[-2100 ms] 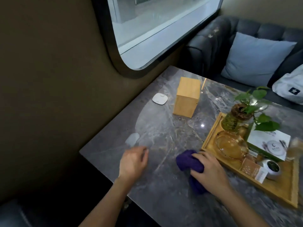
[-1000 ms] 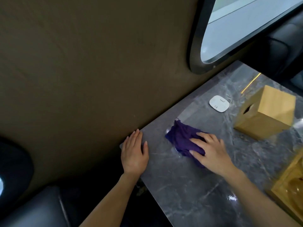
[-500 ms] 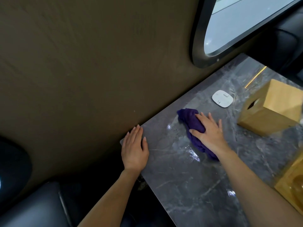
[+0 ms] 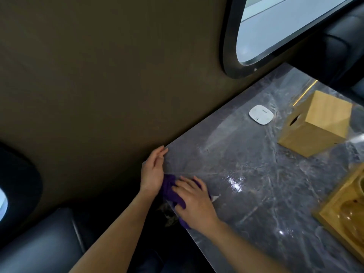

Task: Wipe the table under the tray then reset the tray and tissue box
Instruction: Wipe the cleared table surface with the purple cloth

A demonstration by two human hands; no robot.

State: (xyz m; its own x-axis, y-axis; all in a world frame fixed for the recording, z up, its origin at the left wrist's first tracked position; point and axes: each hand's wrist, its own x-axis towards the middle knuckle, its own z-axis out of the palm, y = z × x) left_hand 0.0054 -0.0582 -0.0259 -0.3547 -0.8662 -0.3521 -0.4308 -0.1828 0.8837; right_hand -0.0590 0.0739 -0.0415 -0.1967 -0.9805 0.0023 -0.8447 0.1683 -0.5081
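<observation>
A purple cloth (image 4: 169,189) lies at the near-left corner of the grey marble table (image 4: 256,184), partly over the edge. My right hand (image 4: 194,201) presses flat on the cloth, covering most of it. My left hand (image 4: 153,171) rests on the table's corner beside the wall, fingers together, touching the cloth's left side. The wooden tissue box (image 4: 315,123) stands at the far right with its slot facing left. A corner of the wooden tray (image 4: 334,219) shows at the right edge, with a glass dish in it.
A small white square device (image 4: 261,114) lies on the table near the wall. A dark brown wall runs along the table's left side, with a rounded window (image 4: 285,26) above. Dark seats sit below the table at the left and beyond its far end.
My right hand has dragged the purple cloth from the middle of the table back to the near-left corner, up against my left hand. My left hand has stayed at the corner.
</observation>
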